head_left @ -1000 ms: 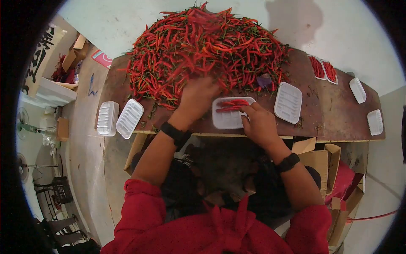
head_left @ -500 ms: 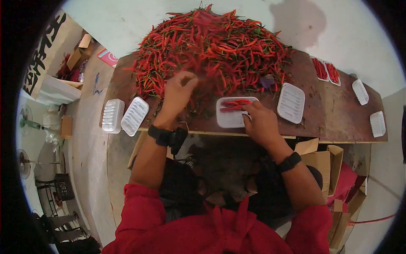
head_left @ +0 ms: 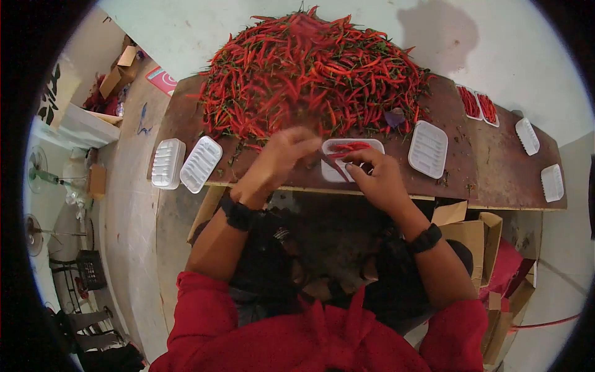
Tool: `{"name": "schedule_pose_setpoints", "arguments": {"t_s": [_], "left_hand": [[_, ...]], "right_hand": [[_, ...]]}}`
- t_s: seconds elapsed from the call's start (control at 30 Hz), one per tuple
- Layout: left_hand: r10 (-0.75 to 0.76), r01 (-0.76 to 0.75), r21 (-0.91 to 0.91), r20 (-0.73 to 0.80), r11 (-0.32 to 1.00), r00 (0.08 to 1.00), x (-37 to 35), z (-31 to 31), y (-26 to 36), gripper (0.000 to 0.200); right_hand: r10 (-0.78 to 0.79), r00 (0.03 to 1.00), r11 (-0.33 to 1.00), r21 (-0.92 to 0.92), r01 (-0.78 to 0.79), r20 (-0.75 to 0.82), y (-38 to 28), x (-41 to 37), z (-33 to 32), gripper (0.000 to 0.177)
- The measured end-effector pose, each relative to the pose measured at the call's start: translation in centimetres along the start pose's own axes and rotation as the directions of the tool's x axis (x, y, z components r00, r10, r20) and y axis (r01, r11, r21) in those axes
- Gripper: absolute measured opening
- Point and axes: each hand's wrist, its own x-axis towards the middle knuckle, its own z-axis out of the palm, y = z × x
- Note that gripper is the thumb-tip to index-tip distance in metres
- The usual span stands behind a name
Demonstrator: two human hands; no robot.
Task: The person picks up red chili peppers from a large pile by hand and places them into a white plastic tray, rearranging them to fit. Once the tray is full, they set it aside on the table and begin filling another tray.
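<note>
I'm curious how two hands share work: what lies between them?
In the head view, a white tray holding red chillies lies partly between the left hand and right hand; one dark reddish chilli slants across it.

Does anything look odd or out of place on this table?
One thing: a small purple scrap sits at the near right edge of the chilli pile, standing out among the red and green. I can't tell what it is.
</note>
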Motion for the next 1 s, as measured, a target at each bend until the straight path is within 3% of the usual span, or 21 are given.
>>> {"name": "schedule_pose_setpoints", "arguments": {"t_s": [0.13, 0.23, 0.33, 0.47, 0.57, 0.77, 0.83, 0.87, 0.93, 1.0], "left_hand": [[-0.028, 0.03, -0.023, 0.101, 0.999, 0.994, -0.8, 1.7, 0.2, 0.017], [-0.08, 0.077, 0.029, 0.108, 0.997, 0.991, -1.1, 2.5, 0.2, 0.016], [-0.072, 0.058, 0.088, 0.156, 0.994, 0.985, -1.0, 2.8, -0.8, 0.016], [-0.022, 0.008, 0.12, 0.114, 0.993, 0.993, -1.0, 3.6, -0.8, 0.02], [0.026, -0.039, 0.136, 0.099, 0.99, 0.995, -0.7, 4.0, -1.4, 0.02], [0.2, -0.217, 0.316, 0.087, 0.923, 0.976, -1.5, 4.8, -0.6, 0.014], [0.443, -0.418, 0.521, 0.083, 0.744, 0.892, -1.8, 5.2, -0.3, 0.013], [0.443, -0.419, 0.52, 0.084, 0.744, 0.893, -1.7, 5.2, -0.4, 0.013], [0.607, -0.57, 0.642, 0.199, 0.512, 0.769, -1.7, 5.2, -0.4, 0.013], [0.583, -0.547, 0.612, 0.166, 0.571, 0.795, -2.0, 5.3, -0.2, 0.013]], "right_hand": [[0.053, 0.989, 0.959, 0.268, -0.088, 0.137, 0.4, 0.2, 0.5, 0.023], [0.107, 0.957, 0.914, 0.353, -0.201, 0.269, 0.2, 0.1, 0.4, 0.023], [0.149, 0.934, 0.898, 0.351, -0.264, 0.324, 0.0, -0.1, 0.2, 0.025], [0.151, 0.942, 0.895, 0.363, -0.259, 0.3, -0.1, -0.4, 0.1, 0.024], [0.244, 0.898, 0.845, 0.374, -0.383, 0.366, 0.2, -0.5, -0.1, 0.023], [0.309, 0.868, 0.783, 0.414, -0.464, 0.388, 0.6, -0.8, -0.3, 0.021], [0.326, 0.868, 0.797, 0.385, -0.466, 0.375, 0.6, -0.9, -0.3, 0.02], [0.327, 0.868, 0.797, 0.385, -0.466, 0.375, 0.5, -0.9, -0.4, 0.02], [0.351, 0.859, 0.844, 0.272, -0.463, 0.372, 0.1, -0.9, -0.9, 0.021], [0.357, 0.878, 0.874, 0.217, -0.434, 0.32, 0.2, -0.7, -1.6, 0.023]]}}
